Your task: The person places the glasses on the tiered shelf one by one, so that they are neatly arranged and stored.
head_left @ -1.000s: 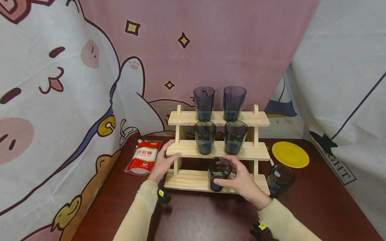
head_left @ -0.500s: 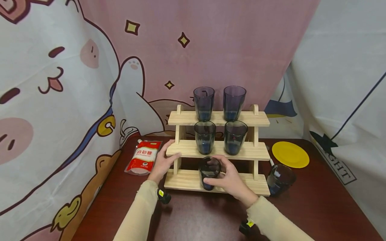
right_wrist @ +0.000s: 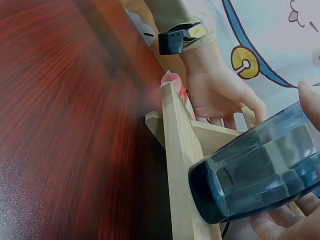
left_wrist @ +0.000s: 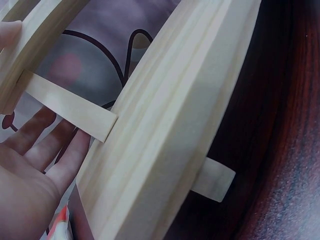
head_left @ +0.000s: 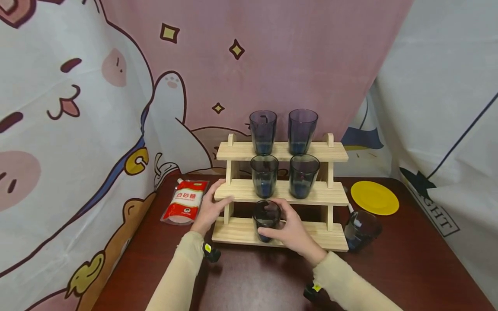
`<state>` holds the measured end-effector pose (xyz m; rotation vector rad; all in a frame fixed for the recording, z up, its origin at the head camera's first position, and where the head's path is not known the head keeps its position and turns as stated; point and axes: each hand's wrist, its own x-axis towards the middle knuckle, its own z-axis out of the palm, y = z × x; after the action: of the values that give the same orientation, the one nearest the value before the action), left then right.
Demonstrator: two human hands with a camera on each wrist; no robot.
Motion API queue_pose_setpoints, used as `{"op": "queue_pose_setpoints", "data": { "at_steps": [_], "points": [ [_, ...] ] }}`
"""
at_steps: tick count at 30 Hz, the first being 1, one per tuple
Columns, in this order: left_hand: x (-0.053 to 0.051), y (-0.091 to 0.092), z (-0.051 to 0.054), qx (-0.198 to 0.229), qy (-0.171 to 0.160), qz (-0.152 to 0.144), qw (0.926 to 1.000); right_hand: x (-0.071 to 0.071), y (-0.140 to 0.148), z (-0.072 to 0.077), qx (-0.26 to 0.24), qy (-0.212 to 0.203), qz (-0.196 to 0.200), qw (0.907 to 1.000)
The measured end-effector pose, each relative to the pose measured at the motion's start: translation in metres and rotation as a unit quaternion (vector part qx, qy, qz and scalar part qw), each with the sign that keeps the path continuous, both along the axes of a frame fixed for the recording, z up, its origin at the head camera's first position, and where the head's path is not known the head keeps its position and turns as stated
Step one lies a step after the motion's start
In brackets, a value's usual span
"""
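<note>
My right hand (head_left: 292,230) holds a dark tinted drinking glass (head_left: 266,218) at the lowest board of a three-tier wooden shelf (head_left: 233,231), left of its middle. The right wrist view shows the thumb and fingers round the glass (right_wrist: 260,165), its base against the board; whether it bears weight there I cannot tell. My left hand (head_left: 212,208) grips the left end of the middle board. In the left wrist view its thumb lies on that board, and the fingers of the left hand (left_wrist: 30,185) reach behind the upright. Two greyish glasses (head_left: 264,177) stand on the middle board.
Two purple glasses (head_left: 302,131) stand on the top board. On the table, another dark glass (head_left: 362,231) sits close to the shelf's right end, with a yellow plate (head_left: 375,198) behind it. A red and white sugar bag (head_left: 186,201) lies to the left. Printed cloth hangs behind.
My right hand has moved left along the lowest board with the glass, mostly in the first half second. My left hand keeps its grip on the shelf.
</note>
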<state>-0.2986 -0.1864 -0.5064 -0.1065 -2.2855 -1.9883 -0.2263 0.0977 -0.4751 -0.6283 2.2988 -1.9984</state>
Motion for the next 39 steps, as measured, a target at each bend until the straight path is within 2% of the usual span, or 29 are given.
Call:
{"op": "queue_pose_setpoints", "data": {
  "at_steps": [6,13,20,23,33,39],
  "points": [
    [-0.001,0.0,0.0,-0.004,-0.001,0.001,1.0,0.002,-0.003,0.0,0.046,0.014,-0.03,0.9984],
    [0.0,-0.002,0.003,-0.001,-0.021,-0.011,0.9997,0.006,-0.006,0.002,0.062,0.017,-0.041,0.9971],
    [0.014,0.003,0.03,-0.002,-0.025,-0.021,0.9995,0.007,0.008,-0.002,0.068,0.035,-0.048,0.9959],
    [0.018,0.004,0.035,-0.001,-0.021,-0.023,0.9995,0.01,0.019,-0.002,0.073,0.046,-0.049,0.995],
    [0.018,0.002,0.035,0.005,-0.03,-0.023,0.9993,0.023,0.063,0.007,0.103,0.067,-0.073,0.9898],
    [0.018,0.002,0.035,0.006,-0.036,-0.023,0.9991,0.034,0.09,0.015,0.137,0.1,-0.104,0.9801]
  ]
}}
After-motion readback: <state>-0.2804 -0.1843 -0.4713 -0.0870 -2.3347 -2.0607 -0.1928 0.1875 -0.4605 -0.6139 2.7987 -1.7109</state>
